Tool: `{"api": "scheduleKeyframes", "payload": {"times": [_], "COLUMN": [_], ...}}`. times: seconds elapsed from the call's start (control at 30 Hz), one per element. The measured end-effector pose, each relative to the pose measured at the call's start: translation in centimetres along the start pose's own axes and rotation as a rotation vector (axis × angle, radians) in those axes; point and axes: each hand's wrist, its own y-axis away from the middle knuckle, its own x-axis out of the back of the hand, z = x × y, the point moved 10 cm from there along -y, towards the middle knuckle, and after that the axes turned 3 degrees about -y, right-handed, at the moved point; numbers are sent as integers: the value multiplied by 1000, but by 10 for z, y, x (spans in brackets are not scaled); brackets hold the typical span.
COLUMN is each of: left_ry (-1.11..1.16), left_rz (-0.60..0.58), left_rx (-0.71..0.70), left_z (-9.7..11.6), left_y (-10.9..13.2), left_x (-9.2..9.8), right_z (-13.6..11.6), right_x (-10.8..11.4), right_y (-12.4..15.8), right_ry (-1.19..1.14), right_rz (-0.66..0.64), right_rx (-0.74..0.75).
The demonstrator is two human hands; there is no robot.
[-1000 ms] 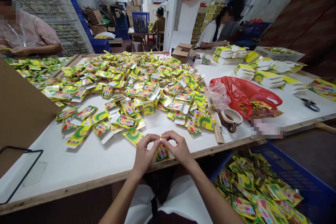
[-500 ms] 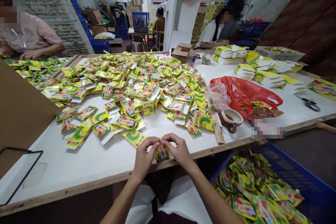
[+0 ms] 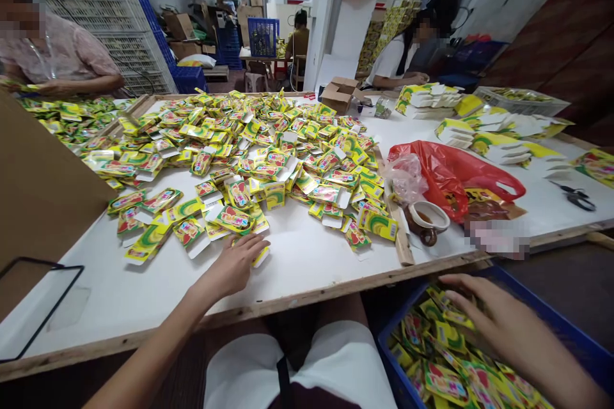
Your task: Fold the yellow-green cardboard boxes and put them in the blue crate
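Note:
My left hand [image 3: 238, 263] lies palm down, fingers stretched out, over a small yellow-green carton [image 3: 261, 258] at the near edge of a heap of cartons. Only part of that carton shows beneath the fingers. Beside it rests another carton with a white flap [image 3: 233, 220]. To the right, below the tabletop, my right hand [image 3: 484, 310] hovers with thumb and fingers apart and nothing visible between them. It is over a blue crate [image 3: 400, 367] filled with printed yellow-green packs [image 3: 446, 380]. This hand is slightly blurred.
The heap of cartons [image 3: 268, 160] covers the middle of the white table [image 3: 307, 262]. A wooden strip [image 3: 403, 246], a brown cup [image 3: 426, 220], a red plastic bag [image 3: 451, 169] and scissors [image 3: 575, 195] lie rightward. A cardboard sheet [image 3: 43, 204] stands left. Other people sit around.
Both hands were together at the table edge, pinching a small printed pack. Now they have parted: the left onto a carton, the right over the crate. The pack is out of both hands.

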Motion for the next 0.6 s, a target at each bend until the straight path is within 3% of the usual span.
{"api": "scheduleKeyframes", "payload": {"times": [0.07,0.17,0.3,0.43,0.6], "left_ry": [16,120,622,1138,1212], "left_rz": [-20,3,89,180,434], "left_rx": [-32,-19,59,186,348], "left_z": [6,16,37,51,39], "left_y": [-6,-11,-11,-11,4], "left_x": [4,15,22,-2,-22], "right_z": [-26,-90,-155,-175,-173], "right_x": [-31,-93,-153,-192,-206], "right_y": [5,7,-2,-13,-19], "right_ry": [-133,-368,-706,-983,-1007], "right_rz": [-81,-220,-230,-163,-116], "right_rx": [54,124,158,157,154]}}
